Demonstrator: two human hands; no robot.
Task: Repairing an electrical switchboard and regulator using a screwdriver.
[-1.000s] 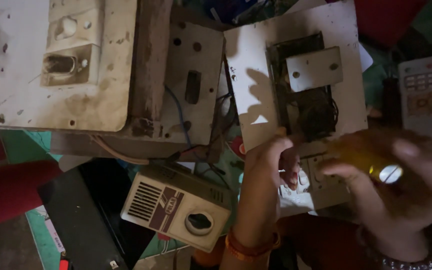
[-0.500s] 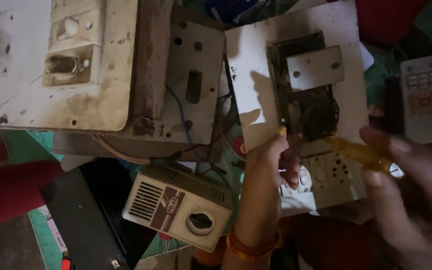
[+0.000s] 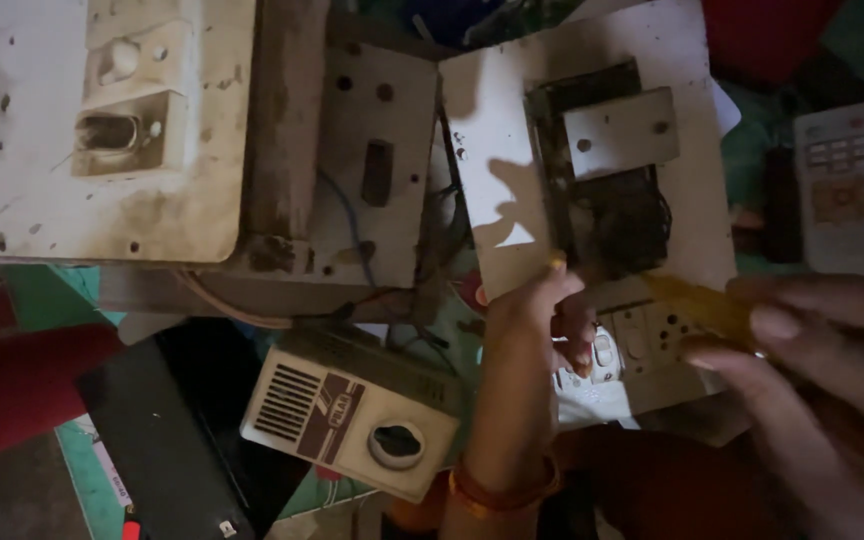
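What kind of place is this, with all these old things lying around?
Probably a home electrical repair spot. Old switchboards lie about with wires showing, a fan regulator box sits beside them, and the right hand holds a yellow-handled tool over a switch plate.

A single head-worn camera looks steeply down at close range over a cluttered pile of white switchboards (image 3: 592, 170), the left hand (image 3: 537, 315) near frame centre and the right hand (image 3: 812, 380) blurred, closest to the lens, at lower right.

Three white switchboards (image 3: 102, 130) (all grimy), one regulator box (image 3: 352, 420), one remote (image 3: 840, 185), two hands (image 3: 537, 310).
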